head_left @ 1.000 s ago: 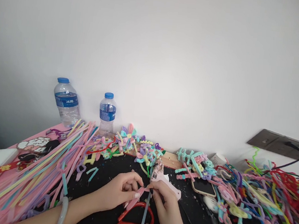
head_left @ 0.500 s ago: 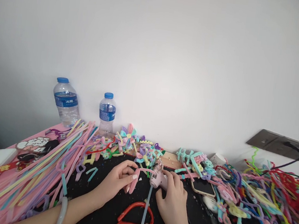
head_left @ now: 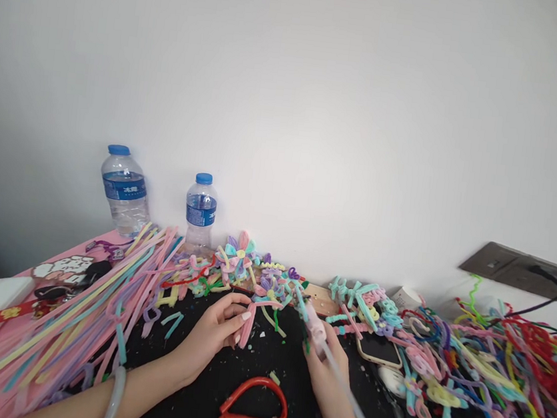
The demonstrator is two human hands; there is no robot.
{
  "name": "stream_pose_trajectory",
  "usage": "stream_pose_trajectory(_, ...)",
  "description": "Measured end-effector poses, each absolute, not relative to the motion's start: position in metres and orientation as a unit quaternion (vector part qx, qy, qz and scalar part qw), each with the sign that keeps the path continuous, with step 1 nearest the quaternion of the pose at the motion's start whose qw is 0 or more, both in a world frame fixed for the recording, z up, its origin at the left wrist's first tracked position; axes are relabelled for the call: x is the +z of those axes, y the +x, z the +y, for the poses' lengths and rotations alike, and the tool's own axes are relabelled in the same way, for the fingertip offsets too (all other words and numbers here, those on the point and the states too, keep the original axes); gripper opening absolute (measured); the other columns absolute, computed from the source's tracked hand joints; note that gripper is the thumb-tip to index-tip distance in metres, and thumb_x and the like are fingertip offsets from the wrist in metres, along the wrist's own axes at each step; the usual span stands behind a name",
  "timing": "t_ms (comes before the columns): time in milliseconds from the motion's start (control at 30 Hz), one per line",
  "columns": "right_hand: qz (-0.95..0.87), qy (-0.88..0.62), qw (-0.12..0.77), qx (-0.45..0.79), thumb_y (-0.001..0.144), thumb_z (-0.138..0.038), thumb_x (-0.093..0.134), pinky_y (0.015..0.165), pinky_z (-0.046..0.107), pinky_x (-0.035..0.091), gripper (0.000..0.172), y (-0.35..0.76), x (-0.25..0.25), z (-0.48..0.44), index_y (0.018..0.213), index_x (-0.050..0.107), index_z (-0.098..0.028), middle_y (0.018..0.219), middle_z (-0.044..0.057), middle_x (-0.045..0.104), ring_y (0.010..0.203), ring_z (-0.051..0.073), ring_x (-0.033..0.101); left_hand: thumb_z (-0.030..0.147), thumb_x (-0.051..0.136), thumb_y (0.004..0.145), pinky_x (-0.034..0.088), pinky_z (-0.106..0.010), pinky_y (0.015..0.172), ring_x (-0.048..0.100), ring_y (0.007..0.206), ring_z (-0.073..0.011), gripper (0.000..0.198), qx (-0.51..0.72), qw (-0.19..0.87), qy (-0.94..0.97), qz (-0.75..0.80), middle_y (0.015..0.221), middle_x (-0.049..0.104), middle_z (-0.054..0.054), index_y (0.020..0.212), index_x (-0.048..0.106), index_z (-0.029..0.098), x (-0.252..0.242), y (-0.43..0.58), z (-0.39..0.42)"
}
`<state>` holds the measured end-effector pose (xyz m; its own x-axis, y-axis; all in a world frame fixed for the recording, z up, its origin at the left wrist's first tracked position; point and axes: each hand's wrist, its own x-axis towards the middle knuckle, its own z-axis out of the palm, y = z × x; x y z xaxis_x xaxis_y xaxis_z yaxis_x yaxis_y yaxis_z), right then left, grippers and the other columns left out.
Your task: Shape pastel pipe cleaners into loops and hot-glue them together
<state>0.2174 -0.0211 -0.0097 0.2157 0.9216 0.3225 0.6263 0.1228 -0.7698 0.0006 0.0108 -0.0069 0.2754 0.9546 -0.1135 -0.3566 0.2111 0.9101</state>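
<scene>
My left hand [head_left: 214, 330] pinches a bent pink pipe cleaner piece [head_left: 251, 321] over the black mat [head_left: 261, 361]; a pale bangle [head_left: 116, 397] sits on that wrist. My right hand [head_left: 325, 370] is closed around a pink glue gun [head_left: 315, 326], lifted and motion-blurred, its nozzle pointing up and left and a clear glue stick [head_left: 354, 405] trailing back along my forearm. The gun's tip is a short way right of the pink piece.
Long pastel pipe cleaners [head_left: 68, 326] fan across the left. Finished pipe-cleaner flowers [head_left: 240, 258] line the wall, with two water bottles [head_left: 124, 190] behind. Red-handled scissors [head_left: 251, 404] lie near me. A phone [head_left: 377, 348] and a tangled pile [head_left: 492, 367] fill the right.
My right hand let go of the pink piece, took the glue gun off the mat and lifted it, swinging it to the right. The left hand raised the pink piece slightly.
</scene>
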Motion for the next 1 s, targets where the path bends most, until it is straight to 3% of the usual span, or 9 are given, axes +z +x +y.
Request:
stream_pose_trajectory(167, -0.546, -0.613, 0.504, 0.269, 0.081, -0.037, 0.056, 0.064, 0.033, 0.056, 0.035, 0.216, -0.019, -0.027, 0.107, 0.064, -0.014, 0.092, 0.01, 0.072, 0.085, 0.028, 0.067, 0.039, 0.072, 0.071, 0.039, -0.021, 0.051, 0.043, 0.052, -0.0071, 0.035, 0.486, 0.69, 0.391, 0.368, 0.067, 0.049, 0.005, 0.094, 0.056, 0.018, -0.004, 0.001, 0.01)
stream_pose_trajectory(367, -0.598, -0.584, 0.474, 0.277, 0.072, -0.037, 0.067, 0.09, 0.048, 0.048, 0.038, 0.217, -0.029, -0.028, 0.101, 0.068, -0.013, 0.105, 0.015, 0.07, 0.099, 0.034, 0.064, 0.039, 0.071, 0.072, 0.039, -0.021, 0.052, 0.045, 0.053, -0.0065, 0.034, 0.486, 0.692, 0.392, 0.362, 0.074, 0.053, 0.004, 0.096, 0.057, 0.02, -0.008, 0.001, 0.01)
stream_pose_trajectory(1000, -0.632, -0.55, 0.45, 0.31, 0.078, -0.026, 0.062, 0.087, 0.043, 0.051, 0.025, 0.204, -0.012, -0.032, 0.099, 0.07, -0.014, 0.102, 0.013, 0.073, 0.098, 0.031, 0.065, 0.033, 0.069, 0.076, 0.042, -0.022, 0.052, 0.045, 0.054, -0.0071, 0.029, 0.462, 0.721, 0.407, 0.317, 0.078, 0.054, 0.001, 0.098, 0.057, 0.018, -0.012, 0.0, 0.009)
